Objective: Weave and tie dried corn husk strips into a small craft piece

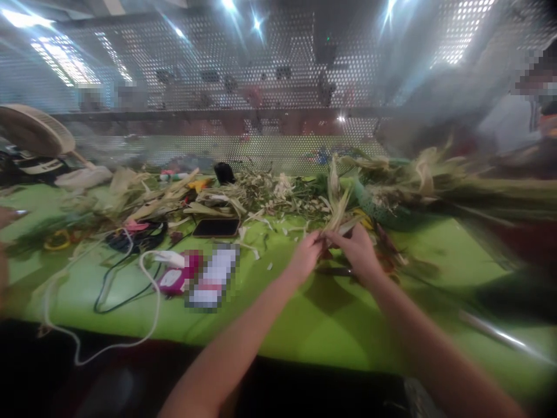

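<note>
A bundle of pale green dry husks (336, 203) stands upright between my hands above the green table (278, 325). My left hand (308, 249) is closed round its lower end. My right hand (359, 247) pinches the same bundle from the right, its fingertips touching those of my left hand. Under my right hand lies a dark, thin tool (335, 271), partly hidden. Loose husks and fibres (278, 188) are heaped behind the hands. A green basket (383, 206) holding plant material stands just right of the bundle.
Left of my hands lie a dark phone (216, 227), a blurred-out bright screen (214, 276), a magenta box (174, 281) and a white cable (159, 302). A fan (37, 130) stands far left. Long stalks (491, 194) spread on the right. Another person (509, 119) is at the right edge.
</note>
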### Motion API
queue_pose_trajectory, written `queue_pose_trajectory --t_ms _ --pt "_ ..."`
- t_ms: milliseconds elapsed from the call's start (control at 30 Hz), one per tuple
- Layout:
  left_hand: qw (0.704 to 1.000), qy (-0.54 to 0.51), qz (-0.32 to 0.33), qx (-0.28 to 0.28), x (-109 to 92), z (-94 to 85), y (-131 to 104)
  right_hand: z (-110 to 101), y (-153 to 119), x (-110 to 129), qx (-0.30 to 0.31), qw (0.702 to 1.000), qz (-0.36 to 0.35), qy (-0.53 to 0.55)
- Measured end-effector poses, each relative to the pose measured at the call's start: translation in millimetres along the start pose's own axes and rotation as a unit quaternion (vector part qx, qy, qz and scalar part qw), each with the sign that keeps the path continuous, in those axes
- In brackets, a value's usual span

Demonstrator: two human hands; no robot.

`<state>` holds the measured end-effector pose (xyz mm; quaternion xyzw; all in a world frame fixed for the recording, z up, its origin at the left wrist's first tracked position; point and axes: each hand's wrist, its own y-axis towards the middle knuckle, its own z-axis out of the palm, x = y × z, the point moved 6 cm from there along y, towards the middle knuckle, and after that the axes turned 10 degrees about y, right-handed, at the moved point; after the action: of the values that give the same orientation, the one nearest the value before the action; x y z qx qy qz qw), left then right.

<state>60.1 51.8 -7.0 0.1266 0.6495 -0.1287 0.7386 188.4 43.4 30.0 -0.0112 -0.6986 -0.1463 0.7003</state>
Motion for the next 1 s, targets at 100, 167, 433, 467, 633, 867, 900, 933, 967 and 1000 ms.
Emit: queue_pose_trajectory --t_ms 100,167,433,467,633,867,900,933,967,1000 --pt "0.998 0.052 0.017 0.004 1 -4.3 3 3 -1 2 0.026 0.998 0.013 0.048" --pt "0.995 0.087 0.035 0.019 1 -6.0 5 5 -1 4 0.047 0.997 0.009 0.058" --pt "0.992 0.112 0.017 0.050 4 -14.8 9 2 0 4 0.054 0.998 0.003 0.035" --pt "0.993 0.104 0.011 0.052 3 -17.7 9 -1 1 4 0.051 0.998 -0.011 0.019" --pt "0.997 0.073 0.012 0.037 -10 -35.9 10 -7 11 2 0.074 0.983 -0.119 -0.117" --pt "0.982 0.135 0.077 0.110 -5 -11.6 8 0 5 -2 0.092 0.976 -0.123 -0.152" --pt "0.980 0.139 0.094 0.105 -6 -6.4 7 1 3 0 0.094 0.979 -0.118 -0.139" --pt "0.981 0.133 0.100 0.097 -6 -2.1 6 3 1 2 0.100 0.980 -0.111 -0.132" --pt "0.985 0.116 0.095 0.084 -6 0.6 6 5 0 4 0.106 0.980 -0.106 -0.133" --pt "0.990 0.098 0.081 0.069 -5 1.6 6 5 -1 7 0.106 0.979 -0.106 -0.140"
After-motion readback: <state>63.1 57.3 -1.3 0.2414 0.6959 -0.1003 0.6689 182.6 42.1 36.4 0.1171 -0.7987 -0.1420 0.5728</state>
